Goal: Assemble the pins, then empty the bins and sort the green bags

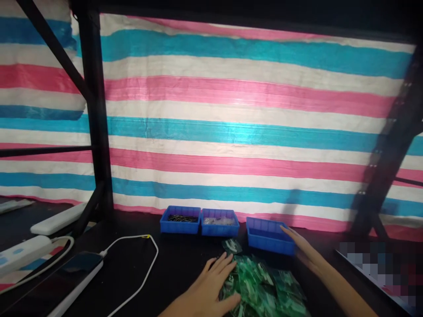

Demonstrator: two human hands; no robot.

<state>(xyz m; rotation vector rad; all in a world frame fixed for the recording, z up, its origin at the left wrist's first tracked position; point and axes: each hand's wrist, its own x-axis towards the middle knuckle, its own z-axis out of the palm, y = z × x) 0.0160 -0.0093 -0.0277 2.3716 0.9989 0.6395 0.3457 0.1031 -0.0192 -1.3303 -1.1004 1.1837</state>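
Note:
Small clear packets with green contents (256, 284) lie in a pile at the bottom centre. My left hand (211, 286) rests at the pile's left edge with its fingers spread. At the right end of a blue bin (269, 237) is my right hand (306, 251), its fingers stretched along the bin's side. That bin looks bare inside. One dark green packet (231, 246) lies apart, just behind the pile. Two more blue bins stand to the left: one (180, 226) holds dark thin pieces, the other (220, 230) holds clear small items.
On the left, a phone (66, 281) is plugged into a white cable (150, 264), near white power strips (24, 253). A flat pixelated object (380, 273) lies at the right. Black frame posts (95, 114) and striped sheeting (231, 132) rise behind the table.

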